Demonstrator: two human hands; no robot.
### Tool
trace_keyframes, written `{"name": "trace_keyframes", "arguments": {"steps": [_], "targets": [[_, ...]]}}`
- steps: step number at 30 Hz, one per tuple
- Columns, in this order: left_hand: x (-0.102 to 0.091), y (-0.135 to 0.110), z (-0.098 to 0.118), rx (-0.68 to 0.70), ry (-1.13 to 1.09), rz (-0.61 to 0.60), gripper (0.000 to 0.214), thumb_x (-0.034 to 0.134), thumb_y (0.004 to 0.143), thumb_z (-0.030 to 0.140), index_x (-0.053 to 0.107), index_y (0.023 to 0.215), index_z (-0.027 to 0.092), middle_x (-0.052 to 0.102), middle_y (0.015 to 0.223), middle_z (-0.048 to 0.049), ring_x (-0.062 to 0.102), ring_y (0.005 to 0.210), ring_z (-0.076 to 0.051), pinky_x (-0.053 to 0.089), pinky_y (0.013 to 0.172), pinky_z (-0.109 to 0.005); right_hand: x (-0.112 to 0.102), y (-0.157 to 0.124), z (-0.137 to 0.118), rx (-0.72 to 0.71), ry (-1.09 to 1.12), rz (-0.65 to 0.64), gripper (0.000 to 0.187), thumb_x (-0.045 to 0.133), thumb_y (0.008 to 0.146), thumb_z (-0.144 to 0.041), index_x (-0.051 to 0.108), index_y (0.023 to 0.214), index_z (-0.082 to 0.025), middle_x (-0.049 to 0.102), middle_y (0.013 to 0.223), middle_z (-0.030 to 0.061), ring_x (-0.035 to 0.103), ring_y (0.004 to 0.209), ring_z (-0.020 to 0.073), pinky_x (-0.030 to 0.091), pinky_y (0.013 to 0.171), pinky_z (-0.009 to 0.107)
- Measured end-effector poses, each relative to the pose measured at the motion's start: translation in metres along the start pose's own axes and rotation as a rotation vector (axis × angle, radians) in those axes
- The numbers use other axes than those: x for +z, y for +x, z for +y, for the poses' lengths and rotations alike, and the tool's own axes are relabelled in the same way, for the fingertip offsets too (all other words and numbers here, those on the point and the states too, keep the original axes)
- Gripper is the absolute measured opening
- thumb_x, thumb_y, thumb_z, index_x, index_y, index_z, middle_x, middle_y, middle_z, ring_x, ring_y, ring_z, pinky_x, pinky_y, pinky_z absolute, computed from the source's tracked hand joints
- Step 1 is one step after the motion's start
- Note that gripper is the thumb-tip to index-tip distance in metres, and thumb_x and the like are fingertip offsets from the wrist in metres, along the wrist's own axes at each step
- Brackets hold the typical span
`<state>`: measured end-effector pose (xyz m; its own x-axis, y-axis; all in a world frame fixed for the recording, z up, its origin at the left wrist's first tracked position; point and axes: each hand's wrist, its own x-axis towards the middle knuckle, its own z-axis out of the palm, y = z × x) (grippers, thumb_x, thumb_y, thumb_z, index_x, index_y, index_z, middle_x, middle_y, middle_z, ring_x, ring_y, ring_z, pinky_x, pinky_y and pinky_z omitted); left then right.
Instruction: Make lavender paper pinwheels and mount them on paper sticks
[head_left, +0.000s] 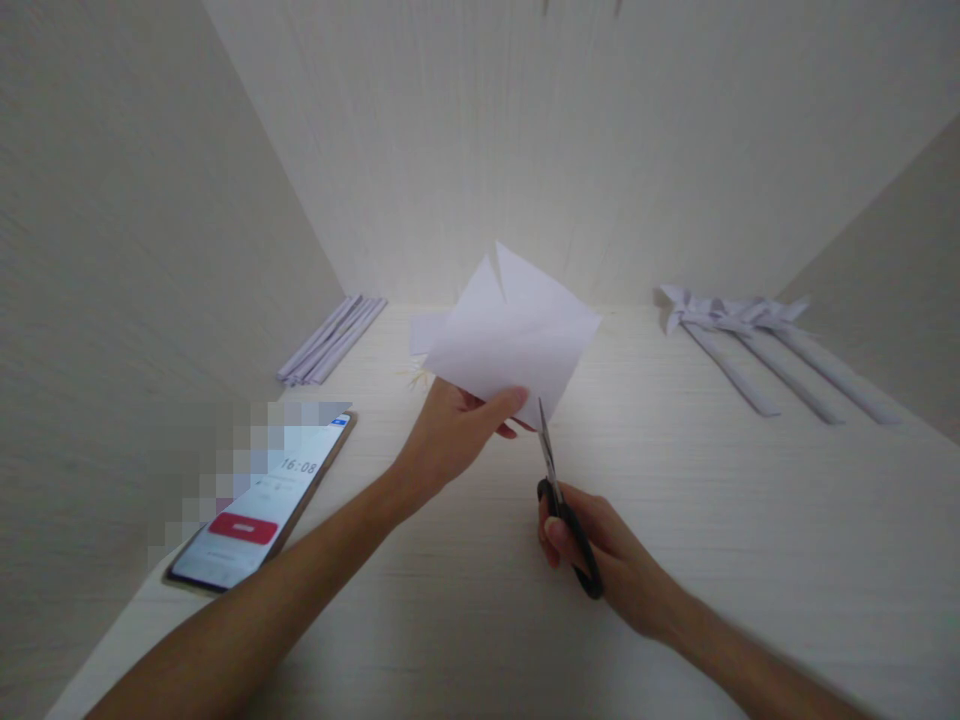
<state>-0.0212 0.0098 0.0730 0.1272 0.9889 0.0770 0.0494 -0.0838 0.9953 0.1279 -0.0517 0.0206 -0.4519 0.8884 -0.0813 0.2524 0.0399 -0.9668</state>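
Note:
A square sheet of white paper (517, 330) is held up above the table, turned with one corner toward me. A slit runs in from its far corner. My left hand (461, 430) pinches its near edge, thumb on top and the fingers mostly hidden beneath. My right hand (585, 545) grips a pair of black-handled scissors (566, 525). Their blades point up and away from me, at the near corner of the paper; one blade lies over the sheet there. How far the blades are apart is hard to make out.
A lit phone (255, 510) lies at the left. Several rolled paper sticks (330, 340) lie behind it by the wall. At the back right are paper pinwheels (727, 315) on paper sticks. More paper (426, 333) lies beyond my left hand. Walls enclose the table (465, 620).

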Motion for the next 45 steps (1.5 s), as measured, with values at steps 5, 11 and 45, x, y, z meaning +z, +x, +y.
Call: {"name": "trace_keyframes", "arguments": {"steps": [5,11,45], "targets": [[0.0005,-0.0002,0.0007,-0.011,0.009,0.007,0.024,0.057,0.064,0.029,0.060,0.079,0.011,0.066,0.070,-0.0049,0.061,0.056,-0.014,0.048,0.046,-0.020,0.0000,0.0001,0.0012,-0.006,0.017,-0.004,0.043,0.037,0.076,-0.057,0.042,0.061,-0.017,0.039,0.055,-0.0022,0.035,0.051,0.0088,0.029,0.045,0.022],[0.0006,0.0000,0.0008,-0.003,-0.001,0.004,0.024,0.057,0.064,0.028,0.061,0.079,0.011,0.066,0.070,-0.0045,0.061,0.056,-0.014,0.048,0.046,-0.021,0.0001,0.0006,0.0017,0.009,0.013,-0.001,0.043,0.038,0.076,-0.057,0.041,0.061,-0.017,0.038,0.055,-0.0023,0.034,0.052,0.0091,0.028,0.046,0.022],[-0.0023,0.0010,0.0004,-0.017,0.026,-0.052,0.021,0.058,0.064,0.029,0.061,0.075,0.012,0.066,0.066,-0.0044,0.062,0.057,-0.014,0.047,0.047,-0.020,0.0013,-0.0001,0.0060,0.009,0.005,0.009,0.043,0.036,0.077,-0.057,0.038,0.059,-0.018,0.036,0.052,-0.0033,0.033,0.049,0.0087,0.026,0.044,0.022]]}}
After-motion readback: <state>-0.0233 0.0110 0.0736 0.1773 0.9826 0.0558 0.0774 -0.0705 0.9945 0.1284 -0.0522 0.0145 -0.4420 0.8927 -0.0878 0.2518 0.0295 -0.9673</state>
